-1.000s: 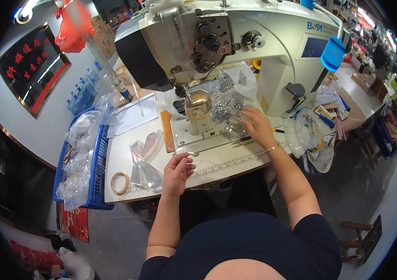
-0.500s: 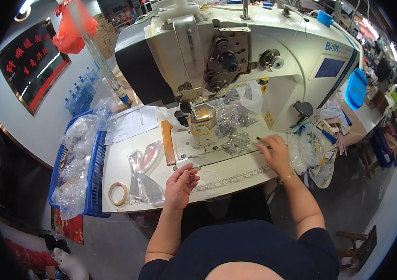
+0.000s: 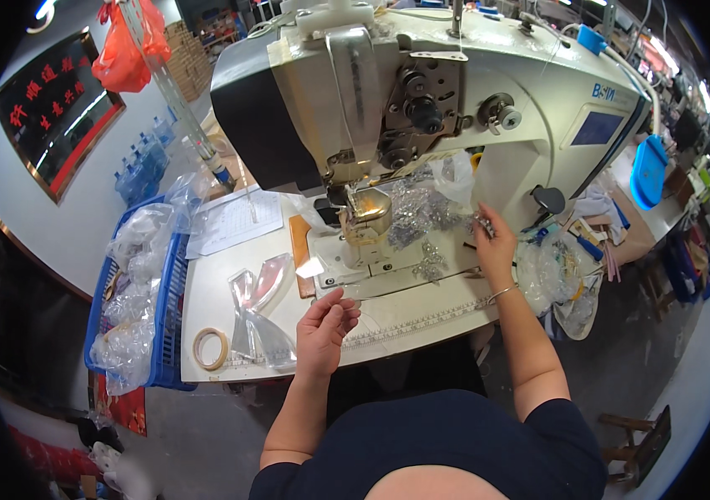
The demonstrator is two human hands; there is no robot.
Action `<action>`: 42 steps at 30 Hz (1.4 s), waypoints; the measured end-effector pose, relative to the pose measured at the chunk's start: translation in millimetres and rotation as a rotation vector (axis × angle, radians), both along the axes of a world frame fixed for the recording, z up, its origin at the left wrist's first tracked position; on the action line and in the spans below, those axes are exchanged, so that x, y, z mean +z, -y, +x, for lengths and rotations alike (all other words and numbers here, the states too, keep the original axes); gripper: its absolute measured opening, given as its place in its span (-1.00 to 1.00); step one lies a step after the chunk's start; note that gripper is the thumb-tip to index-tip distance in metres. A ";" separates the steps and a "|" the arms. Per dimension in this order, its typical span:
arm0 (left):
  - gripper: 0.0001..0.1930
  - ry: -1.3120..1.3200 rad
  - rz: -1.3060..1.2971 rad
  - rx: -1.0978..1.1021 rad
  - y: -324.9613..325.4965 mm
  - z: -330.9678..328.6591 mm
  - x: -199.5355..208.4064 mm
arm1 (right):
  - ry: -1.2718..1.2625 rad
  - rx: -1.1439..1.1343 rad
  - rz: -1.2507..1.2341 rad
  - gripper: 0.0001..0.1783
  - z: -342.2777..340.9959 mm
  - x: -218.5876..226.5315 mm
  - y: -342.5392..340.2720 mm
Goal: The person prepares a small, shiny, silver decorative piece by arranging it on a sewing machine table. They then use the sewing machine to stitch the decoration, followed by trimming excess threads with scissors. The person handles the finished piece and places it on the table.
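Observation:
My left hand (image 3: 323, 327) is at the front edge of the sewing table, thumb and fingers pinched on a clear plastic strip (image 3: 350, 292), which is hard to make out against the table. At the right of the machine bed, my right hand (image 3: 495, 239) holds a small cluster of silvery sparkling ornaments (image 3: 483, 225) in its fingertips. Beside it lies a large heap of the same glittering ornaments (image 3: 417, 215), with a smaller group (image 3: 431, 264) closer to me. The sewing machine's needle area (image 3: 363, 208) stands between my hands, beyond the left one.
Clear plastic cut pieces (image 3: 265, 312) and a tape roll (image 3: 210, 348) lie on the left of the table. A blue basket (image 3: 170, 300) of plastic bags stands beside it. A tape-measure strip (image 3: 421, 323) runs along the front. Plastic bags (image 3: 548, 271) and tools crowd the right.
My right hand has moved away from me and lifted a cluster of ornaments. The smaller group on the bed has shrunk. My left hand has barely moved.

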State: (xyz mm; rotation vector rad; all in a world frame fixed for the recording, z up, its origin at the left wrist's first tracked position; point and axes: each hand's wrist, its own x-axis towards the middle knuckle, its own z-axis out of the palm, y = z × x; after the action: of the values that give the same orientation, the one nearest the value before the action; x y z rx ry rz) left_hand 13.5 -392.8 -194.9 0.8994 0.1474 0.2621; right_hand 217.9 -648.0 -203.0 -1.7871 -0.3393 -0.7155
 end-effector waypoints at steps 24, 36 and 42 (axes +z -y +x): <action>-0.84 0.152 0.551 -0.011 16.5 -12.4 -18.3 | -1.039 0.868 0.628 -0.77 -105.6 -17.3 -121.8; -0.86 0.193 0.371 -0.055 -4.0 -7.4 -35.6 | -0.869 1.234 0.413 -0.47 -96.4 0.6 -93.6; -0.84 -0.063 0.194 -0.007 10.8 -22.2 -4.5 | -0.391 0.808 -0.180 -0.58 -103.5 -14.1 -98.9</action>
State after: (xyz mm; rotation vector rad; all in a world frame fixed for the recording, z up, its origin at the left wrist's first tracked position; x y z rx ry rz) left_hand -8.8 -403.6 -199.4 1.1012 0.1794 0.2444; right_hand 114.4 -549.1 -217.1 -1.7044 -0.8075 0.2372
